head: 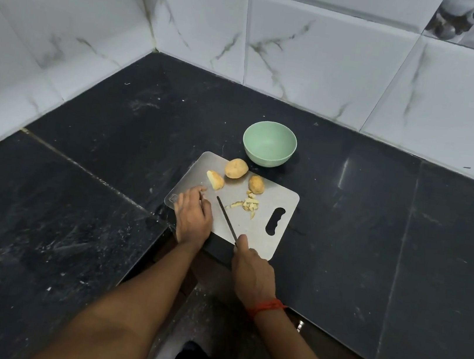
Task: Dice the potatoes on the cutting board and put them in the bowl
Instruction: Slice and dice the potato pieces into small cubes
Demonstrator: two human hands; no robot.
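left hand [193, 219]: fingers [198, 192] loose on cutting board [272, 203], 9 o'clock edge
right hand [249, 273]: fingers grasping knife [225, 217]
potatoes [236, 168]: board's 12 o'clock edge; diced pieces [249, 204] mid-board
bowl [263, 158]: worktop [378, 215], 12 o'clock of board

Tabletop [75, 186]: black stone slabs meeting in an L, surface scuffed with pale streaks and specks. Grey cutting board [272, 203] lies flat and skewed near the front edge, handle slot toward the right. Pale green bowl [263, 160] stands upright on the stone just behind the board's far edge.
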